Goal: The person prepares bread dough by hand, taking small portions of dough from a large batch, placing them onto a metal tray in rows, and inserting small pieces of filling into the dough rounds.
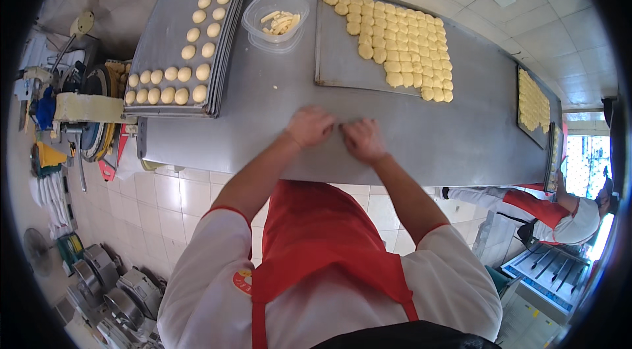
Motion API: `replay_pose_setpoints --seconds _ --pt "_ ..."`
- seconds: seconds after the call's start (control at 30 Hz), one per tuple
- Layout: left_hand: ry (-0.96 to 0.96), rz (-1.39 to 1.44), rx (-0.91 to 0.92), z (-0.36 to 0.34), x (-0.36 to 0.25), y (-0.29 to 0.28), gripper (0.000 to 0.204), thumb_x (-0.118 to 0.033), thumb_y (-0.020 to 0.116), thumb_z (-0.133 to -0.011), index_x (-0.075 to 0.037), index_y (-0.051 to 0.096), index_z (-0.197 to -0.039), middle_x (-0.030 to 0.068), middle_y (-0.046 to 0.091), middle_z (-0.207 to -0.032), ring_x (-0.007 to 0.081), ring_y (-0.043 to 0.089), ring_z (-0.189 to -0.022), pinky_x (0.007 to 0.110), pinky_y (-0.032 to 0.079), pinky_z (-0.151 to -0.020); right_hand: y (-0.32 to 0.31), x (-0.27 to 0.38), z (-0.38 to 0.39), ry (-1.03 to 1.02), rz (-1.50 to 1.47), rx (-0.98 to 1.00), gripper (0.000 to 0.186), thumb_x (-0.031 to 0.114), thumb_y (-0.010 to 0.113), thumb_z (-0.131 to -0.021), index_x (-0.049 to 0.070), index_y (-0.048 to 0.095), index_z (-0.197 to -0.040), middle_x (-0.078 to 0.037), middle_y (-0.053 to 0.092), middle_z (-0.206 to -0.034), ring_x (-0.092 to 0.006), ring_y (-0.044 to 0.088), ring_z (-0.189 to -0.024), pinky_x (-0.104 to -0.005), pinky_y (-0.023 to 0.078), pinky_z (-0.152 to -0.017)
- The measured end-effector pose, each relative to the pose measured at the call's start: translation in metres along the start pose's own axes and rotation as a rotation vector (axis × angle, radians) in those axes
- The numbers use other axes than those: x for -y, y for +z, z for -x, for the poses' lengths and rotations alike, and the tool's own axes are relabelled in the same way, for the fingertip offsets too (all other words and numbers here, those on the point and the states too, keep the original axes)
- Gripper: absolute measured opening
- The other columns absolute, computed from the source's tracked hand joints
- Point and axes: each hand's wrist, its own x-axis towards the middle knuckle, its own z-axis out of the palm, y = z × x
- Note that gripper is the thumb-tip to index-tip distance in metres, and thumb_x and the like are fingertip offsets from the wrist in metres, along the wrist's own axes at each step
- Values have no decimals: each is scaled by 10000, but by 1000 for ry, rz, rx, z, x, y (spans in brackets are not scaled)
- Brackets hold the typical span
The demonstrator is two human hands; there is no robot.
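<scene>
My left hand (312,126) and my right hand (362,140) are a little apart over the bare steel worktable (257,138), fingers curled inward; what they hold, if anything, is too small to make out. Beyond them, to the right, a metal tray (345,73) carries many yellow dough pieces (415,46) packed in rows. Behind my left hand, a clear plastic tub (253,20) holds pale strips (280,21). A small pale scrap (275,86) lies on the steel.
Stacked trays (168,26) at left carry round dough balls (170,73). Machinery (85,102) stands beyond the table's left end, more equipment (122,290) lower left. Another dough tray (533,102) lies at the right end, where a person (559,217) in red and white works.
</scene>
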Motion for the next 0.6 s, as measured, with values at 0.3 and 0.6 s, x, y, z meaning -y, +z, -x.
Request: replay_pose_setpoints --seconds 0.3,0.6 --pt "-252 -102 -402 62 -13 -58 343 -292 801 -910 -111 764 -1199 86 743 -1051 342 709 -940 456 608 -896 -41 9 49 355 85 -20 322 102 769 -883 93 750 -1204 -178 659 -1216 -375 665 -1027 -485 569 -913" --pt "-605 852 -606 87 47 -248 406 -203 903 -904 -49 771 -1255 51 771 -1020 104 698 -866 283 582 -805 -80 118 -147 417 -683 -62 278 27 737 -976 21 723 -1254 -130 611 -1267 -251 667 -1206 -355 598 -1021"
